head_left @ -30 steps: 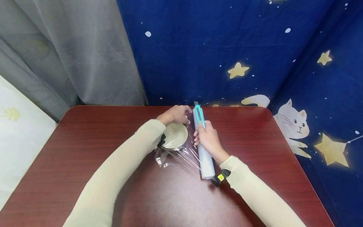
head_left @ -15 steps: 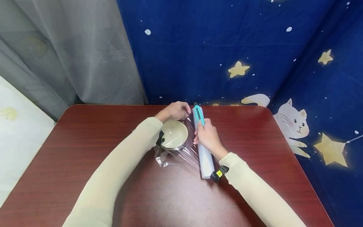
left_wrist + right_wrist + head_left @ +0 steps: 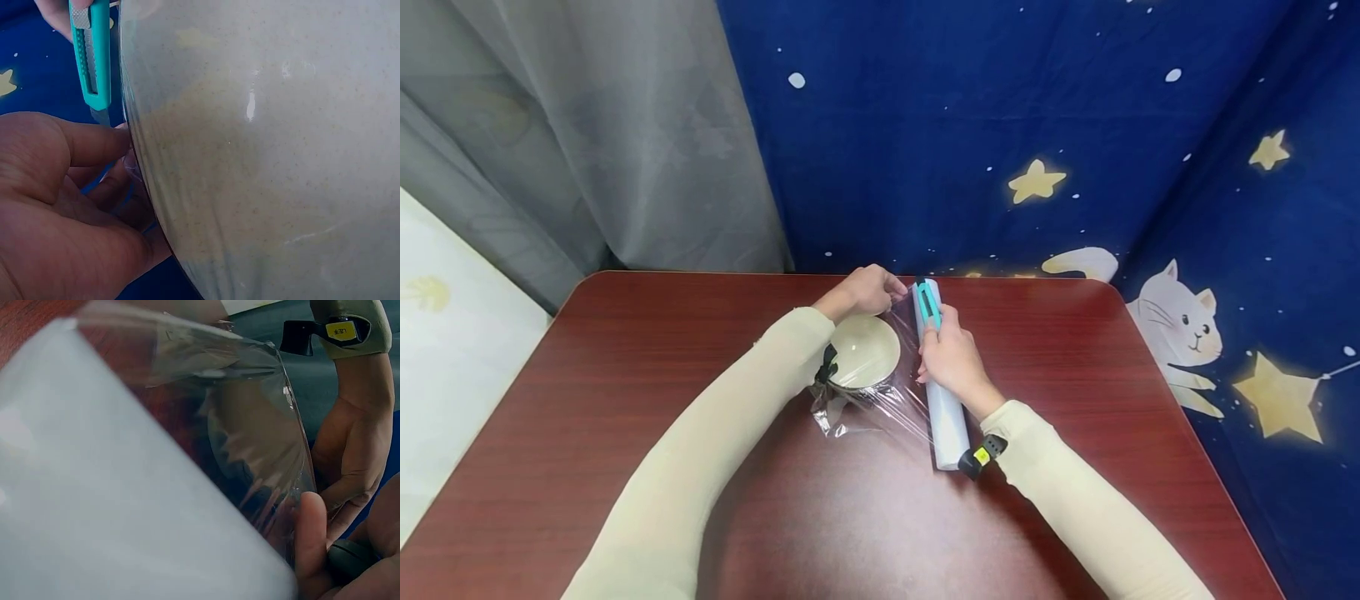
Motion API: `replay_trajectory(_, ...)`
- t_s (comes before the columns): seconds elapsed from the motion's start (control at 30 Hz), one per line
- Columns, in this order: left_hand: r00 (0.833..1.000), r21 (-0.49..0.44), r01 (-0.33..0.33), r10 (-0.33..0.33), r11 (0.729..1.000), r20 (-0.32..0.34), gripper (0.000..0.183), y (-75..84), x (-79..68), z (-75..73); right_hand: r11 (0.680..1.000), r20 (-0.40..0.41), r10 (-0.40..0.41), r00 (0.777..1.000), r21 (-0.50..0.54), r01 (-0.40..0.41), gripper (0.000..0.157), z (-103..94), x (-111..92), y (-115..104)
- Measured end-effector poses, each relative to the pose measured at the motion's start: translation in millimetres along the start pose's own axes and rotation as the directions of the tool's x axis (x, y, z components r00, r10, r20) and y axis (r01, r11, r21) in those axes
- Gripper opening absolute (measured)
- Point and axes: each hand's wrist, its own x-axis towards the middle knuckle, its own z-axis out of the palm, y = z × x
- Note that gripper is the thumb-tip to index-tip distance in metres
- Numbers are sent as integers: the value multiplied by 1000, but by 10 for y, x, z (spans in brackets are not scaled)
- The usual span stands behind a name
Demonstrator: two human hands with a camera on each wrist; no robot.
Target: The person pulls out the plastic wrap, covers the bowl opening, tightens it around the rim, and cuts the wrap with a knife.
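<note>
A pale, speckled bowl [image 3: 867, 354] stands near the table's far edge under clear plastic wrap [image 3: 898, 400]. The wrap stretches from a thick white roll [image 3: 947, 421] on its right. Beyond the bowl, my left hand [image 3: 867, 292] pinches the wrap's far edge close to the roll's far end. My right hand [image 3: 953, 360] grips a teal utility knife [image 3: 927, 302] above the roll, its tip toward the far edge. In the left wrist view the knife's blade [image 3: 101, 117] sits close to the left hand's fingertips [image 3: 119, 142]. Whether it touches the wrap is hidden.
Both hands work over a reddish-brown wooden table [image 3: 820, 517]. Behind it hang a grey curtain [image 3: 662, 142] and a blue curtain [image 3: 925, 142] with stars. Crumpled wrap [image 3: 831, 417] lies at the bowl's near left side.
My left hand has shifted slightly away from the bowl toward the far edge, uncovering more of the rim. The knife's tip has dropped and its handle tilted; the right hand has barely moved.
</note>
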Motion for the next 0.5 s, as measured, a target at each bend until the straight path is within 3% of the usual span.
replay_trajectory(0.1, 1000, 18, -8, 8, 1000, 3, 47, 13, -17, -7, 997, 14, -11, 1000, -80, 12, 57, -14, 1, 1)
replay_trajectory(0.17, 1000, 26, -19, 18, 999, 4, 48, 11, -19, -11, 989, 23, -31, 999, -142, 34, 63, 27, 109, 150)
replay_trajectory(0.33, 999, 3, -40, 40, 999, 30, 51, 7, -25, -24, 961, 6, -103, 995, -256, 101, 74, 199, 533, 769)
replay_trajectory(0.4, 998, -7, -39, 39, 999, 45, 51, 5, -26, -26, 956, -7, -114, 994, -273, 107, 75, 218, 580, 841)
replay_trajectory(0.5, 998, -24, -27, 28, 999, 62, 50, -2, -26, -25, 967, 3, -99, 995, -237, 97, 73, 151, 421, 628)
